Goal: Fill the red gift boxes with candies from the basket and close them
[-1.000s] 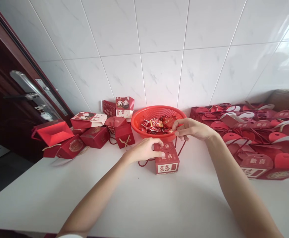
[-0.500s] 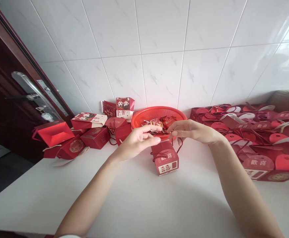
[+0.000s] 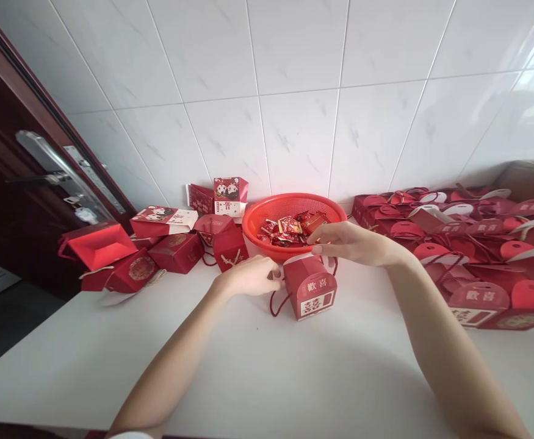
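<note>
A small red gift box (image 3: 315, 289) with pale lettering panels stands upright on the white table. Its dark red cord handle (image 3: 274, 306) loops out at the left side. At that side is my left hand (image 3: 254, 275), fingers curled, closed on the upper part of the cord beside the box wall. My right hand (image 3: 353, 242) hovers over the box's rear right edge, fingers stretched out and thumb a little apart. Part of the cord hangs below it. Behind the box, a red plastic basket (image 3: 252, 222) holds several wrapped candies (image 3: 289, 225).
Several red boxes (image 3: 175, 253) lie jumbled at the left, one with its open side showing. Many open red boxes (image 3: 481, 244) stand in rows at the right. A tiled wall (image 3: 298, 140) rises behind the table (image 3: 230, 366); a dark door (image 3: 14, 183) is at the left.
My left hand has come down from above the box to its left side. The box has turned slightly and shifted right, its front lettering now uncovered by the cord. My right hand has barely moved.
</note>
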Motion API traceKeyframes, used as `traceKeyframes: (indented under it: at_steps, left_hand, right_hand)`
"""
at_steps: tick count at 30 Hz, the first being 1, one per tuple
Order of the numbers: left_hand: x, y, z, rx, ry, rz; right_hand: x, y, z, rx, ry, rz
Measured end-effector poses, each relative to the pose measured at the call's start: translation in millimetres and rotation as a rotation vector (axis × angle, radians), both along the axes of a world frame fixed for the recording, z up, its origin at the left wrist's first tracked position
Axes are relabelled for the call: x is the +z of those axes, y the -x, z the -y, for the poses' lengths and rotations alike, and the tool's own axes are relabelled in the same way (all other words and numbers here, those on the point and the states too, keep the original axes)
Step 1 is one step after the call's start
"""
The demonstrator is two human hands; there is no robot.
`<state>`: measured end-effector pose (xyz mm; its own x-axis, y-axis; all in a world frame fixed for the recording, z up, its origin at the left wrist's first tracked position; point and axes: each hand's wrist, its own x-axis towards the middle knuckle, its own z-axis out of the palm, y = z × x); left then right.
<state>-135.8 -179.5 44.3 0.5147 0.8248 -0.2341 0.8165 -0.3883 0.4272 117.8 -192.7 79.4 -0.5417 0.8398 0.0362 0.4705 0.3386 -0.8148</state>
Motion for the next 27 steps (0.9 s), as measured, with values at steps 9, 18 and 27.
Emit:
traceKeyframes:
  at_steps: [9, 18, 27]
  left_hand:
    - [-18.4, -6.7, -14.3, -0.039, 0.078, -0.107]
    - [26.2, 5.6, -4.5, 0.107, 0.355, 0.403]
    - [15.9, -7.8, 4.5, 0.046, 0.473, 0.831]
  right_hand:
    - [-6.4, 7.8, -3.3, 0.021, -0.009, 0.14]
    - [-12.6, 20.7, -3.6, 0.066, -0.031, 0.434]
    - [-22.9, 33.5, -5.8, 0.02, -0.011, 0.405]
